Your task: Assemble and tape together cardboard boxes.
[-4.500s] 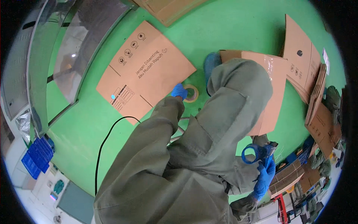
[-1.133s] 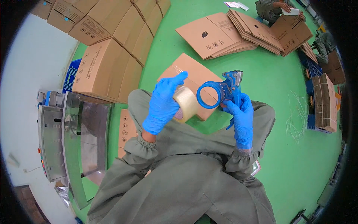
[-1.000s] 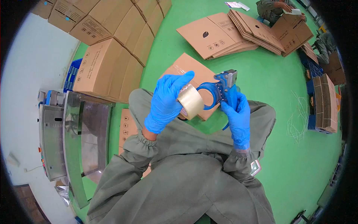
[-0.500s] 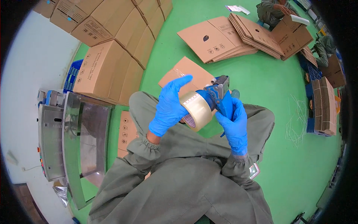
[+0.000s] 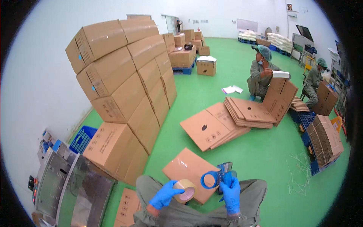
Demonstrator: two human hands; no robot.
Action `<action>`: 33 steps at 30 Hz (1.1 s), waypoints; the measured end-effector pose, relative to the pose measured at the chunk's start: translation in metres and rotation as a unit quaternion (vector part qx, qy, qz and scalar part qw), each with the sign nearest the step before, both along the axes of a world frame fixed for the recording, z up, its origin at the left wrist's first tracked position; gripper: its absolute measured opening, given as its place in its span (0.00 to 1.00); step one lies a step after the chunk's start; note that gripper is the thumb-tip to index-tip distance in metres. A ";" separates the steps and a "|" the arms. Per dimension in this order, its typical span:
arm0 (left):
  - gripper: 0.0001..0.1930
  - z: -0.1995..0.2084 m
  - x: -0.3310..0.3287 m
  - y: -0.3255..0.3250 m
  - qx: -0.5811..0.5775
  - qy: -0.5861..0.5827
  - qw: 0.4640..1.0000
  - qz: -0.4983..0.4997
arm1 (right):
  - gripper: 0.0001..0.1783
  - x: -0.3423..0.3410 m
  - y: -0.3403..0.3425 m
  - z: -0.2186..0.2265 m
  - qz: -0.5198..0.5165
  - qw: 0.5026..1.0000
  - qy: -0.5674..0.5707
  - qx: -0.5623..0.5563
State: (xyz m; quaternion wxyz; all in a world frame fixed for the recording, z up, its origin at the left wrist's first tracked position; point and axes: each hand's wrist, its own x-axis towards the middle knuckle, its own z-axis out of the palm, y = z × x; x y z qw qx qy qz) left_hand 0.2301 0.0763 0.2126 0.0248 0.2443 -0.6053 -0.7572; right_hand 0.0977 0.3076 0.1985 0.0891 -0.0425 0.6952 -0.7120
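In the lower middle, my gloved left hand (image 5: 165,195) grips a wide roll of clear packing tape (image 5: 191,185) by its rim, the fingers partly behind it. My gloved right hand (image 5: 231,196) is closed around a blue tape dispenser (image 5: 226,171), whose round hub (image 5: 208,179) faces the roll and is bare. Roll and dispenser are apart, with a small gap between them. Below them lies a brown carton (image 5: 185,162) with shiny tape on its top, in front of my crossed legs.
Stacked cartons (image 5: 124,87) rise at the left, behind a metal machine (image 5: 56,185) and a blue crate (image 5: 82,138). Flattened cartons (image 5: 210,126) lie ahead. A crouching person (image 5: 259,72) handles a carton; another person (image 5: 313,81) sits farther right. Loose straps (image 5: 298,172) lie on the green floor.
The tape roll has come away from the dispenser's hub, and my hands are farther apart. The view has tilted up, showing more of the room.
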 end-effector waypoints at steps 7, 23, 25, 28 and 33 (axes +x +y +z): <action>0.29 -0.009 -0.032 0.064 -0.270 0.161 0.935 0.166 | 0.24 0.009 -0.024 0.002 0.042 0.995 -0.014 0.094; 0.32 0.021 -0.036 0.026 -0.403 0.171 0.892 0.113 | 0.23 0.010 -0.016 0.000 0.131 0.984 -0.081 -0.091; 0.29 0.025 -0.033 0.017 -0.011 0.094 0.992 -0.084 | 0.24 0.011 -0.019 0.016 0.166 0.983 -0.044 -0.063; 0.28 0.020 -0.032 0.019 -0.009 0.110 0.993 -0.050 | 0.25 0.008 -0.017 0.028 0.193 0.980 0.004 -0.038; 0.29 0.050 -0.032 0.026 0.006 0.201 0.978 0.061 | 0.31 0.003 -0.019 0.090 0.250 0.965 0.003 -0.078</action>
